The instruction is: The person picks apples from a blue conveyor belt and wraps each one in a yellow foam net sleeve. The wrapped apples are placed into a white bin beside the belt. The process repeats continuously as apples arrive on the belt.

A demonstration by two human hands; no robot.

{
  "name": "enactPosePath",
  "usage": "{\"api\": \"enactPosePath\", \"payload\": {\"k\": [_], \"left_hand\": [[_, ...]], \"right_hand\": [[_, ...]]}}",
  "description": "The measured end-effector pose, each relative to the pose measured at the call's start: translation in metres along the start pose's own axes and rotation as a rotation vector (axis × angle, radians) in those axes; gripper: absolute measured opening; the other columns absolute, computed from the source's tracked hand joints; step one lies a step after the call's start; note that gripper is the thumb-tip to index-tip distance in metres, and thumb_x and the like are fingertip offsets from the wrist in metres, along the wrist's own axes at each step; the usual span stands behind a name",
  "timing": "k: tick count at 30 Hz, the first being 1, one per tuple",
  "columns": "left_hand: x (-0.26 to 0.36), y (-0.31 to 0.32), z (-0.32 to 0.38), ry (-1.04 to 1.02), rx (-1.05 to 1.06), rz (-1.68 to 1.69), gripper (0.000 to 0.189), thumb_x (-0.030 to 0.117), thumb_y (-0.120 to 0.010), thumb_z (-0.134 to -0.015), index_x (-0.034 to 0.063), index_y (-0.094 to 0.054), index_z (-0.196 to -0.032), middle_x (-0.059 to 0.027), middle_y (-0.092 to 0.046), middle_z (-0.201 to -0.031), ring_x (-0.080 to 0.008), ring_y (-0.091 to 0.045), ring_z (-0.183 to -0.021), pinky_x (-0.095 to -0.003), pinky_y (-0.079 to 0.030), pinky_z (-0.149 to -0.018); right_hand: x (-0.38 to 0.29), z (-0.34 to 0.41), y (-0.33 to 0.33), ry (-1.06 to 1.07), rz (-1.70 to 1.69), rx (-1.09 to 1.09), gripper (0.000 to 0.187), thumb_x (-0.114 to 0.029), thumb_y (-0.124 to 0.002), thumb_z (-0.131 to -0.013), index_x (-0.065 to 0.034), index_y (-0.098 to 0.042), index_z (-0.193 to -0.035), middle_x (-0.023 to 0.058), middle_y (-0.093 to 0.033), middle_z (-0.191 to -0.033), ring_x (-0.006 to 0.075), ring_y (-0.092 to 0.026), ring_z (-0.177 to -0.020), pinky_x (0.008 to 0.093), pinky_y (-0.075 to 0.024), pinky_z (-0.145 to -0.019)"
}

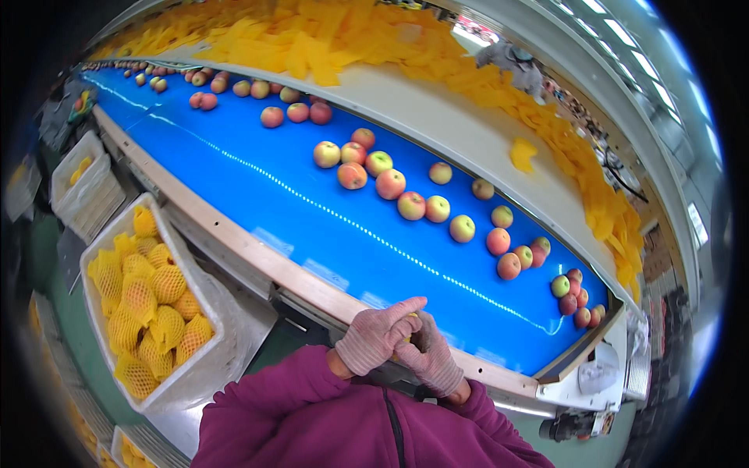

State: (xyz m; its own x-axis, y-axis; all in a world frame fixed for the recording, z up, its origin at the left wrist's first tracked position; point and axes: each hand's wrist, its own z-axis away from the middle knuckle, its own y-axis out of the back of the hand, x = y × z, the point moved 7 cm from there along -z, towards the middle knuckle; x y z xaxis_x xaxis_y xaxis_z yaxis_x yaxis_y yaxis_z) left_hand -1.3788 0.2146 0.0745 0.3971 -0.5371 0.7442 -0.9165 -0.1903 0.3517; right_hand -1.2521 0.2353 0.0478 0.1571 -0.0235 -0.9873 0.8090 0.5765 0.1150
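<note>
My left hand and my right hand, both in striped knit gloves, meet over the near edge of the conveyor, in front of my chest. Their fingers close around something mostly hidden; a little yellow foam net shows between them. Whether an apple sits inside that net, I cannot tell. Beyond my hands runs the blue conveyor belt, with red and yellow-green apples scattered along its far half. To my left stands a white crate of apples in yellow foam nets.
A pale shelf behind the belt carries heaps of flat yellow foam nets. The belt's near rail passes in front of me. Another lined crate stands farther left, and a lower crate sits at bottom left.
</note>
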Motion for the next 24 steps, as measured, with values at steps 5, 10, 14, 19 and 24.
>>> {"api": "enactPosePath", "payload": {"k": [5, 10, 14, 19, 24], "left_hand": [[0.004, -0.038, -0.027, 0.184, -0.17, 0.174, 0.035, 0.018, -0.057, -0.099, 0.0092, -0.063, -0.132, -0.0141, -0.072, -0.109, -0.0308, -0.071, -0.082, -0.0372, -0.057, -0.072], [0.015, -0.072, -0.053, 0.172, -0.311, 0.084, 0.04, 0.022, -0.06, -0.097, 0.0076, -0.061, -0.134, -0.0167, -0.072, -0.107, -0.0347, -0.071, -0.083, -0.0405, -0.057, -0.073], [0.017, -0.095, -0.074, 0.134, -0.389, -0.15, 0.045, 0.027, -0.064, -0.095, 0.0084, -0.058, -0.135, -0.0186, -0.072, -0.098, -0.0365, -0.071, -0.082, -0.0432, -0.057, -0.069], [0.035, -0.114, -0.097, -0.018, -0.403, 0.045, 0.04, 0.014, -0.063, -0.092, 0.009, -0.061, -0.133, -0.0187, -0.071, -0.092, -0.0347, -0.071, -0.08, -0.0406, -0.056, -0.068], [0.032, -0.167, -0.081, -0.022, -0.871, -0.112, 0.027, 0.016, -0.058, -0.093, 0.0079, -0.068, -0.117, -0.0155, -0.068, -0.078, -0.0335, -0.069, -0.073, -0.0433, -0.054, -0.062]], "right_hand": [[-0.01, 0.014, 0.043, -0.012, -0.022, 0.049, 0.058, -0.019, -0.066, -0.093, 0.0037, -0.045, -0.142, 0.0126, -0.058, -0.128, 0.0196, -0.056, -0.117, 0.0327, -0.0455, -0.101], [0.004, 0.023, 0.088, -0.007, -0.144, 0.2, 0.048, -0.016, -0.059, -0.097, 0.0064, -0.05, -0.138, 0.0135, -0.061, -0.125, 0.0193, -0.059, -0.115, 0.0308, -0.0465, -0.099], [0.009, 0.026, 0.111, 0.126, 0.021, 0.407, 0.047, -0.005, -0.063, -0.093, 0.0027, -0.052, -0.137, 0.0131, -0.064, -0.122, 0.0176, -0.061, -0.113, 0.0296, -0.0496, -0.095], [0.022, 0.024, 0.14, 0.233, -0.219, 0.536, 0.038, 0.004, -0.064, -0.086, -0.0018, -0.06, -0.123, 0.0115, -0.066, -0.115, 0.0158, -0.063, -0.112, 0.03, -0.051, -0.094], [0.037, 0.028, 0.202, 0.255, -0.238, 0.71, 0.033, -0.02, -0.062, -0.095, -0.0012, -0.056, -0.122, 0.0086, -0.063, -0.115, 0.0166, -0.062, -0.107, 0.0312, -0.0517, -0.094]]}}
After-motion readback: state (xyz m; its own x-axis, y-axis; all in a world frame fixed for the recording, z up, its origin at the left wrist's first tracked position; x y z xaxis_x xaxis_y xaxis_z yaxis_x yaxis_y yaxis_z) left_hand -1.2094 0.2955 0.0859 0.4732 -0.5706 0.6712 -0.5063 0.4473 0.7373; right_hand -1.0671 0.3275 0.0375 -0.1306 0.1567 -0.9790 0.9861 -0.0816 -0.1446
